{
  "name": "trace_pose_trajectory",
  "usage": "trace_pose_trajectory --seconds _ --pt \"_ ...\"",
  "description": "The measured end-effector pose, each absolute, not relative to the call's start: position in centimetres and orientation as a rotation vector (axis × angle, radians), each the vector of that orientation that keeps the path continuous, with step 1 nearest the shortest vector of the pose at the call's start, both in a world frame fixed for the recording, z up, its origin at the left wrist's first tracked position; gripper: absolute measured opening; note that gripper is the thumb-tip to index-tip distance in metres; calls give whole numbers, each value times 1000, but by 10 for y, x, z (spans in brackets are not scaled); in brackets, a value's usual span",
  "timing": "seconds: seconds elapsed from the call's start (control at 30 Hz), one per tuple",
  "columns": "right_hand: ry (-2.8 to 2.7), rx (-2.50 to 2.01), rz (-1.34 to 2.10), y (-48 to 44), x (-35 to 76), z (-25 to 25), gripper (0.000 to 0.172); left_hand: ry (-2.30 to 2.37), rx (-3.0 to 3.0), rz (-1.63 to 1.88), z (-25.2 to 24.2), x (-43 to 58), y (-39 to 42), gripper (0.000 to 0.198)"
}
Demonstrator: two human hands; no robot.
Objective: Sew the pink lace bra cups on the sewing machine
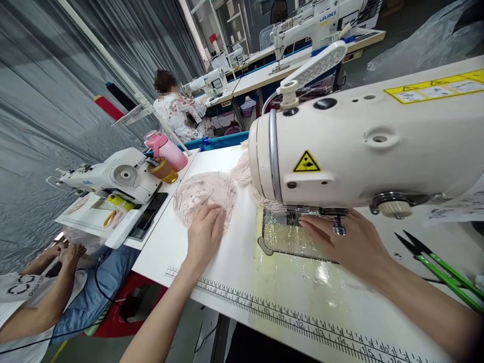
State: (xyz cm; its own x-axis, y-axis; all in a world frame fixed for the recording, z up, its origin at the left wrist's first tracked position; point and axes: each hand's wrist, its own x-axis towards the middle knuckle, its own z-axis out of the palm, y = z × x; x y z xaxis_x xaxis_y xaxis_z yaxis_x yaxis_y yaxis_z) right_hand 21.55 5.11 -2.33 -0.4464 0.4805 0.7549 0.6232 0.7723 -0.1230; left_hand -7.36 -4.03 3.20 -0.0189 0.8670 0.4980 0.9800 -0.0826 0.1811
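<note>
My left hand (206, 229) is closed, its fingers curled down on the near edge of a heap of pale pink lace pieces (202, 189) with dark loose threads. My right hand (340, 242) reaches beneath the head of a white sewing machine (340, 146). Its visible fingers are stretched toward the presser foot (293, 217), with nothing seen in them; the rest are hidden behind the machine's parts. More pink lace (244, 174) lies behind the needle area and runs toward the foot. How the lace sits under the foot is hidden.
Green-handled thread snips (446, 269) lie at the right. A printed ruler (280, 312) runs along the table's front edge. To the left stand another sewing machine (113, 174), a pink jug (166, 150) and an amber cup (162, 170). A seated co-worker (49, 297) is at the lower left.
</note>
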Motion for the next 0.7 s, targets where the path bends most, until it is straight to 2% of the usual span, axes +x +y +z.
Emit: trace_pose_trajectory --seconds 0.1,0.33,0.47,0.6,0.7 --pt "-2197 -849 -334 51 216 -21 24 -1935 -2329 -705 31 -51 -45 21" --pt "-2225 -894 -277 49 215 -13 25 -1605 -3189 -687 42 11 -71 21" --pt "-2200 -942 -203 47 214 -13 23 -1476 -2974 -769 42 18 -72 24" --pt "-2248 -822 -155 43 215 -9 33 -1457 -2650 -517 29 19 -62 36" --pt "-2344 -665 -106 40 217 -6 41 -1372 -2738 -477 27 21 -59 22"
